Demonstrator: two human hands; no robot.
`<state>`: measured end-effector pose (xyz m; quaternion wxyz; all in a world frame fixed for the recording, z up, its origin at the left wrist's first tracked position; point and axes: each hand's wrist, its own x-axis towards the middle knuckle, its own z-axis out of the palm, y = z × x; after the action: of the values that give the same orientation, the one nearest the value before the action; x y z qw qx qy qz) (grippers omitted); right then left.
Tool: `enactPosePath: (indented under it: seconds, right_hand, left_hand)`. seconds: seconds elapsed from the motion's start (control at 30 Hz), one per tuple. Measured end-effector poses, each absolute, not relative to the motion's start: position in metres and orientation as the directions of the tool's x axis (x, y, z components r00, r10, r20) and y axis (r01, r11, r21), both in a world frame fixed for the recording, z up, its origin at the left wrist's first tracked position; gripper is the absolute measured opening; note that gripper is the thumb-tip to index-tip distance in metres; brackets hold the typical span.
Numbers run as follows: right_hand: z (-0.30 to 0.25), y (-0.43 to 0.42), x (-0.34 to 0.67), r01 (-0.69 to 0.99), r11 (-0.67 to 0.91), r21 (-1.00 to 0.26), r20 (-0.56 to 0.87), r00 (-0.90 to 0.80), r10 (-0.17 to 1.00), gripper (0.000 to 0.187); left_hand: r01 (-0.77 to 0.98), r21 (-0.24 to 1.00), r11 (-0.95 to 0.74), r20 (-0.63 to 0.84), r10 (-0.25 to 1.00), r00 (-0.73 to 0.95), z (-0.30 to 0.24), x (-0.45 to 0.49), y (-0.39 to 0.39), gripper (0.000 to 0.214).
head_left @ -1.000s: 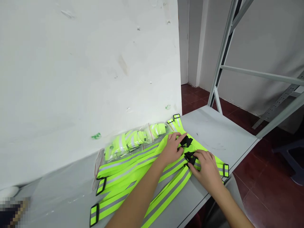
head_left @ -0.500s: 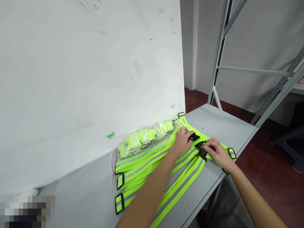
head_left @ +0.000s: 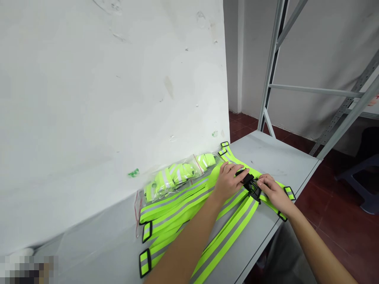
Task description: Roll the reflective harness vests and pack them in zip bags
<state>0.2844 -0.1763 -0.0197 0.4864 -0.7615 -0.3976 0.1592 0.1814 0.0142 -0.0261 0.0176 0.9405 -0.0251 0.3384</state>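
Note:
Neon-yellow reflective straps (head_left: pixel 233 225) with grey stripes lie spread over the grey table, with black slide adjusters (head_left: pixel 145 263) at their ends. My left hand (head_left: pixel 228 182) is closed on a black plastic buckle (head_left: pixel 247 178), its thumb and fingers around the near end. Right beside it, my right hand (head_left: pixel 274 193) pinches at the edge of a cluster of black buckles (head_left: pixel 254 190) where the straps meet. Its fingertips partly hide what they grip. The two hands are close together, with the black parts between them.
Clear zip bags (head_left: pixel 174 177) with folded yellow straps lie along the white wall (head_left: pixel 118 98). The grey table (head_left: pixel 278 154) ends at a front edge near my body. A metal rack frame (head_left: pixel 272 79) rises at the right, and a blue stool (head_left: pixel 363 181) stands on the red floor.
My left hand has shifted right and slightly down, bringing its buckle against the buckle cluster by my right hand. The right hand stays at the cluster. The view has moved slightly.

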Motion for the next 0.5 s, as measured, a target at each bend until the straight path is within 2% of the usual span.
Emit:
enactPosePath:
  seconds: [0.3,0.5]
  right_hand:
    - [-0.013,-0.175,0.279,0.456,-0.234,-0.859,0.146,0.655,0.741,0.039]
    - [-0.012,-0.162,0.274,0.38,-0.277,-0.882,0.134,0.767,0.628,0.041]
  left_hand:
    - [-0.148,-0.104,-0.983,0.642,-0.18,0.745,-0.032,0.181,0.012,0.031]
    - [-0.209,-0.114,-0.971,0.695,-0.228,0.682,-0.035,0.18,0.011,0.03]
